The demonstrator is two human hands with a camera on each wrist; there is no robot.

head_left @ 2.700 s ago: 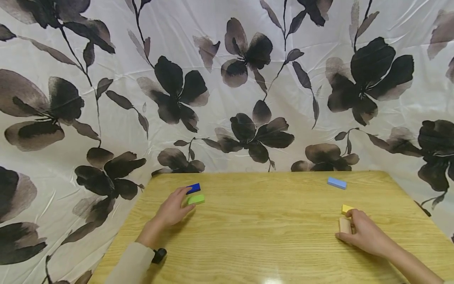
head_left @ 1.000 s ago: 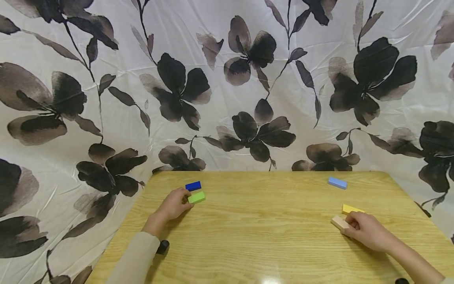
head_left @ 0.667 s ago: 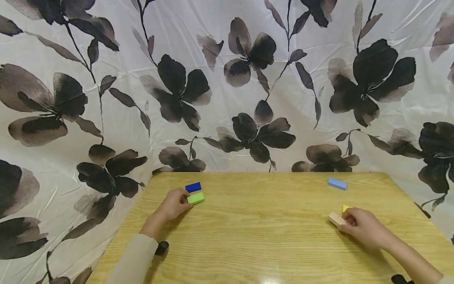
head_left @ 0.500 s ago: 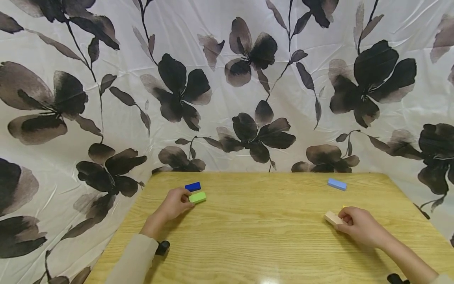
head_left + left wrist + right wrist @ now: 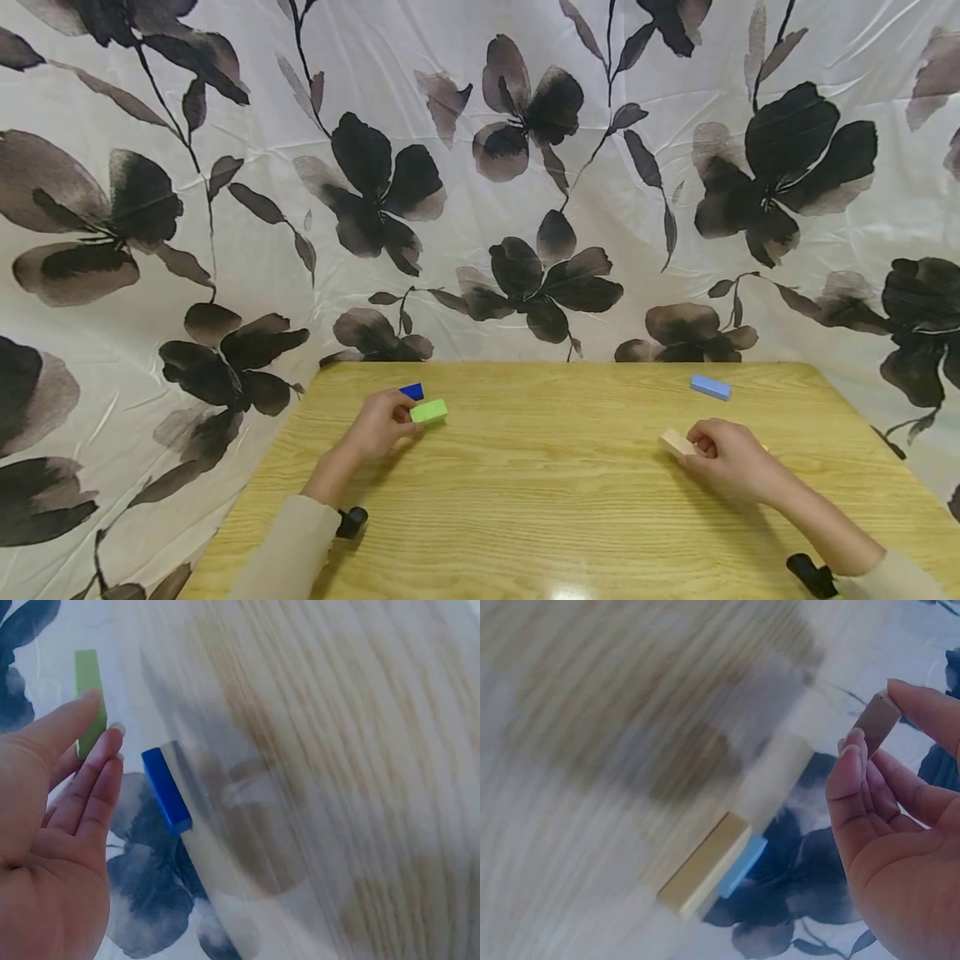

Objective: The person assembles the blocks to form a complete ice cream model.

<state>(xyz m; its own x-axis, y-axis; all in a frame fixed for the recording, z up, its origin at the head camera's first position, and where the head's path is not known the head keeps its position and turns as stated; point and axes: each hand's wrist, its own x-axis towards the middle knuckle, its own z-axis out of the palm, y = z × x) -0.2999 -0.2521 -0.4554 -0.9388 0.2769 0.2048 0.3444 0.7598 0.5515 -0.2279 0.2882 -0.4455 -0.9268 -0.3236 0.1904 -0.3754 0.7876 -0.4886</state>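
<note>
My left hand pinches a light green block by its near end, raised off the table. In the left wrist view the thumb presses on that green block. A dark blue block lies just behind it, partly covered by my fingers. With thumb and fingertips my right hand holds a pale wooden block above the table. A yellow block lies below that hand; in the head view it is almost wholly hidden. Farther back rests a light blue block.
The wooden table stretches between both hands, its back edge meeting a white floral cloth. Dark wrist-worn devices, such as the one on the right wrist, stick out from the inner side of each wrist.
My right hand has gripped the pale block, turned it and carried it leftward and up. The left hand has gripped the green block and lifted it slightly to the right.
</note>
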